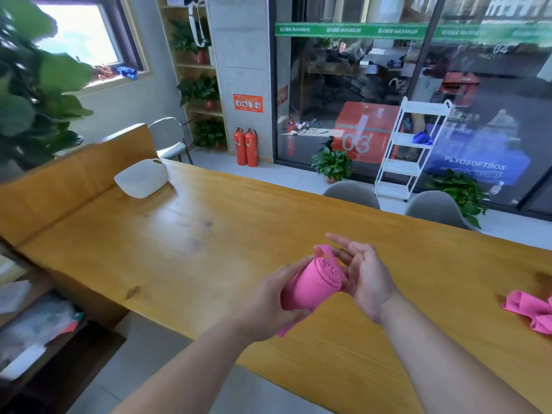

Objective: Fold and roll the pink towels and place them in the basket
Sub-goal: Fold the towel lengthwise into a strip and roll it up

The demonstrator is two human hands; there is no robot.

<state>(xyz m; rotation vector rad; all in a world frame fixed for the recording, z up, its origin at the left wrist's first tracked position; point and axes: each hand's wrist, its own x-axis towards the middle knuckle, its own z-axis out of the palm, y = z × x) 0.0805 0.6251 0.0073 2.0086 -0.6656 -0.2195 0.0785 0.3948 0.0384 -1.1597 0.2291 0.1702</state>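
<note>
- I note a rolled pink towel (310,286) gripped by the left hand (268,303); the right hand (366,279) is open, touching its end.
- Basket (142,178) far ahead-left, apparently empty.
- Second towel (530,313) unrolled on the surface (209,234), right of the right hand; most work remains.

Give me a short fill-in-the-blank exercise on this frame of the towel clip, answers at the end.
1. The rolled towel held between the left hand and the right hand is coloured ____.
2. The white basket stands on the ____, far from both hands.
3. A second towel lies at the table's right end, not yet ____.
4. Two red ____ stand on the floor by the pillar.

Answers: pink; table; rolled; fire extinguishers
</note>
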